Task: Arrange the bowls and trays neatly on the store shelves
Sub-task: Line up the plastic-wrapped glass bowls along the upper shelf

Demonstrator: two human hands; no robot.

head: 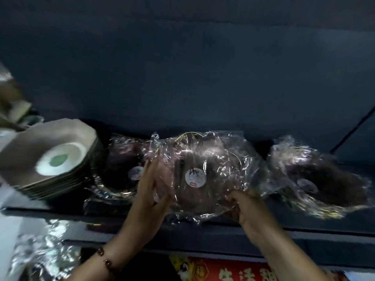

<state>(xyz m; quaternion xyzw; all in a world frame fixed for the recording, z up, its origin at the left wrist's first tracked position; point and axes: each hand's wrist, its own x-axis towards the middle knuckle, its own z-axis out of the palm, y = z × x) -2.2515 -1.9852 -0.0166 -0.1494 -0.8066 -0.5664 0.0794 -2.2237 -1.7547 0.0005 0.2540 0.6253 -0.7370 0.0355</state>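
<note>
Shelf (304, 238) boards of dark blue-grey run across in front of me, with a dark back panel (182, 67) of the same colour rising behind them. My left hand (150, 191) lies flat against the left side of a plastic-wrapped bowl (203, 173), fingers spread and touching the wrap. My right hand (249, 207) has its grip clamped on the bowl's lower right edge, thumb over the crinkled plastic. The bowl sits near the front edge of the shelf, about midway along it, tilted so that its round white sticker (194, 177) faces me. Just beside it on the left lies a second wrapped bowl (123, 169), partly under the one I hold. A third wrapped bowl (322, 177) lies toward the right end of the shelf, apart from my hands. At the left end stands a stack of square plates (50, 159), brownish with a white centre and a green spot. Below the shelf's front edge, more shiny wrapping (40, 250) shows on the left and a red printed box (227, 270) in the middle. A beaded bracelet (105, 260) circles my left wrist. The light is dim.
</note>
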